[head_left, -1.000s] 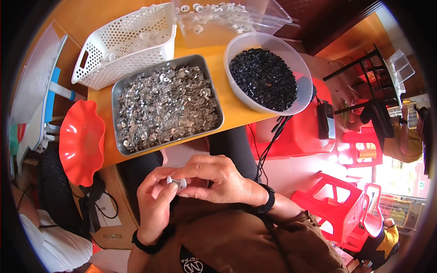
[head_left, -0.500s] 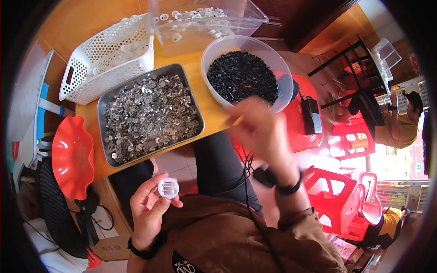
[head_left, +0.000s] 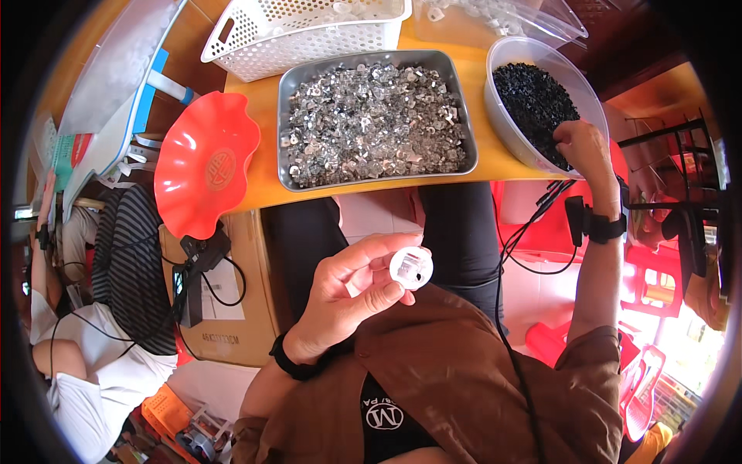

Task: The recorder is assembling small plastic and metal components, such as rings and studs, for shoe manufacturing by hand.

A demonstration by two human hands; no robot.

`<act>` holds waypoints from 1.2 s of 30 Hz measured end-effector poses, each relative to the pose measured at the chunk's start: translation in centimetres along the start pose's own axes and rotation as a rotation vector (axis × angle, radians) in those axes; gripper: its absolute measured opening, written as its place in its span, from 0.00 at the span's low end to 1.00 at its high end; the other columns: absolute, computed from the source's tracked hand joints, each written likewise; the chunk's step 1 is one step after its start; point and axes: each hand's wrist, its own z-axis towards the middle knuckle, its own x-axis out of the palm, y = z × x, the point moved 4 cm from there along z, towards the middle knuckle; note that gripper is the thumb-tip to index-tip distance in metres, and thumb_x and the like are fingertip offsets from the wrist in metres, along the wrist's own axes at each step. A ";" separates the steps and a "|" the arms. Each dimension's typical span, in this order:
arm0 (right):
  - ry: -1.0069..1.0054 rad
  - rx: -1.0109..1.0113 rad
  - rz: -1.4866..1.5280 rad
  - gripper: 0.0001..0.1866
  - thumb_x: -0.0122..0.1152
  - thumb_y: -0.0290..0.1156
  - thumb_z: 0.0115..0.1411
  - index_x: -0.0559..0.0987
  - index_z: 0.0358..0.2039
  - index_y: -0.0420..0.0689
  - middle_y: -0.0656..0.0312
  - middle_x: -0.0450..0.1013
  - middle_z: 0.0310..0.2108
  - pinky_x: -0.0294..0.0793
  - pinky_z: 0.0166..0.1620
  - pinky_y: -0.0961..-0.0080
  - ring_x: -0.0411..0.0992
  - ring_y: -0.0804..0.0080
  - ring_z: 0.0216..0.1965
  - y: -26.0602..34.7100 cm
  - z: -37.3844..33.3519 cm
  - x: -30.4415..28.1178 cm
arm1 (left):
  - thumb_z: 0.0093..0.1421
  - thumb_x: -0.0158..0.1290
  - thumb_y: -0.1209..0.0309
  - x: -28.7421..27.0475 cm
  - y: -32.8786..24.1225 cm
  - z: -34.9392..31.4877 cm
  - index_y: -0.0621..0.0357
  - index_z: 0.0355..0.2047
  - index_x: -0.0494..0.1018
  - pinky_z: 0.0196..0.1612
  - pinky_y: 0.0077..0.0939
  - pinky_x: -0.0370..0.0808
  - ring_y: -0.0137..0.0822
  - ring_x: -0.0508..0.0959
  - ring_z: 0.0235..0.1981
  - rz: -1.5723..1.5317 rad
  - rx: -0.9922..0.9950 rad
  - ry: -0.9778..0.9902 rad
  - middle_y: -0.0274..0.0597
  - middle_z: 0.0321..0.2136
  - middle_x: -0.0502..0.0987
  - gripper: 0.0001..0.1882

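My left hand (head_left: pixel 359 282) pinches a small round white plastic cap (head_left: pixel 411 267) by its edge, above my lap. The cap's open side faces up, showing a clear inner structure and a small dark spot. Over at the right, my right hand (head_left: pixel 585 148) dips into a clear round tub (head_left: pixel 506 127) of small black parts (head_left: pixel 533 104). Its fingers are drawn together at the heap; what lies between the fingertips is hidden. A steel tray (head_left: pixel 371 185) full of small shiny metal and clear pieces (head_left: pixel 375 124) sits on the table in front of me.
A white perforated basket (head_left: pixel 325 48) and a clear bin (head_left: pixel 464 29) with white pieces stand behind the tray. A red wavy-edged plate (head_left: pixel 197 166) is at the table's left. Black cables (head_left: pixel 533 224) hang near my right arm. Another person's white sleeve (head_left: pixel 97 387) shows at lower left.
My right hand has gone from blurred motion in front of the tub to its black parts. A dark spot now shows in the cap. The view has turned, shifting the scene rightward.
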 end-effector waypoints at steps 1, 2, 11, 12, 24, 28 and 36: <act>0.002 0.002 -0.003 0.07 0.62 0.27 0.44 0.81 0.28 0.47 0.54 0.77 0.29 0.74 0.38 0.62 0.76 0.56 0.35 0.2 0.0 -0.1 | 0.59 0.55 0.71 0.1 0.0 -0.1 0.64 0.57 0.63 0.39 0.30 0.76 0.36 0.77 0.35 -0.003 -0.002 0.002 0.54 0.46 0.73 0.26; 0.027 -0.010 -0.062 0.07 0.61 0.26 0.45 0.81 0.28 0.47 0.54 0.77 0.29 0.74 0.38 0.62 0.76 0.56 0.35 0.3 0.1 -0.2 | 0.59 0.55 0.72 0.1 0.0 -0.1 0.64 0.56 0.63 0.39 0.30 0.76 0.36 0.77 0.35 -0.014 0.006 0.003 0.54 0.46 0.73 0.26; -0.089 -0.036 0.101 0.11 0.57 0.22 0.46 0.81 0.31 0.45 0.55 0.77 0.28 0.74 0.38 0.63 0.76 0.54 0.33 0.3 0.4 -0.1 | 0.56 0.57 0.77 0.2 0.0 -0.4 0.64 0.52 0.64 0.39 0.30 0.77 0.37 0.77 0.36 -0.035 -0.003 -0.019 0.54 0.46 0.73 0.24; -0.072 -0.039 0.117 0.11 0.58 0.22 0.45 0.81 0.31 0.46 0.56 0.77 0.27 0.74 0.38 0.66 0.76 0.58 0.33 0.4 0.4 -0.3 | 0.56 0.57 0.77 0.1 0.1 -0.3 0.64 0.52 0.64 0.39 0.31 0.77 0.37 0.77 0.36 -0.028 -0.002 -0.012 0.54 0.46 0.73 0.23; -0.171 -0.005 0.614 0.08 0.56 0.22 0.53 0.80 0.34 0.42 0.60 0.76 0.28 0.74 0.34 0.75 0.74 0.70 0.25 -0.4 -0.3 -1.3 | 0.57 0.56 0.74 0.3 0.7 0.5 0.64 0.54 0.62 0.35 0.30 0.76 0.37 0.77 0.33 0.032 -0.003 -0.036 0.52 0.44 0.74 0.25; -0.022 -0.024 1.249 0.07 0.53 0.21 0.57 0.78 0.35 0.39 0.66 0.72 0.26 0.70 0.28 0.86 0.69 0.83 0.22 4.1 -2.7 -3.9 | 0.59 0.53 0.77 0.5 0.3 0.6 0.64 0.53 0.64 0.39 0.30 0.76 0.36 0.77 0.34 -0.038 0.015 -0.045 0.48 0.39 0.75 0.22; 0.342 0.008 1.837 0.05 0.61 0.23 0.57 0.79 0.34 0.40 0.68 0.73 0.25 0.67 0.21 0.88 0.68 0.85 0.22 14.1 -8.5 -2.0 | 0.61 0.51 0.77 1.0 0.8 2.0 0.64 0.52 0.64 0.39 0.28 0.76 0.34 0.76 0.35 -0.006 -0.064 -0.063 0.45 0.38 0.74 0.19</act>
